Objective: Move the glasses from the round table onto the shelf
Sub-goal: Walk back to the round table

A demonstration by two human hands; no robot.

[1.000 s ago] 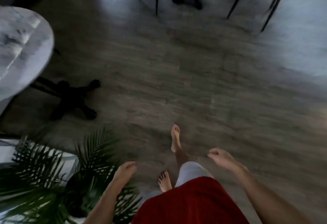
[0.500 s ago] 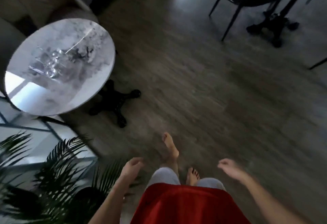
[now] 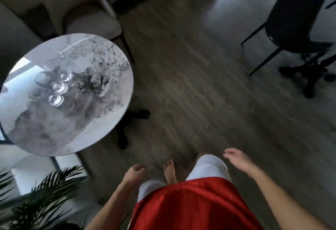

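Wood floor (image 3: pixel 190 88) fills most of the frame, no shelf in view. Round marble desk (image 3: pixel 101 120) sits left of centre, a pale armchair (image 3: pixel 91 24) at upper left behind it, a dark chair (image 3: pixel 298 11) at upper right, palm plant (image 3: pixel 41 193) at lower left. Cluster of clear glasses (image 3: pixel 54 88) stands on the left part of the desk top, blurred, exact count unclear, looks like several. Person stands at bottom centre, short of the desk. Left hand (image 3: pixel 133 174) loosely curled, holding nothing; right hand (image 3: pixel 238 159) fingers spread, also holding nothing. Judgement: task barely begun here, no glass picked up, every visible glass left to carry.
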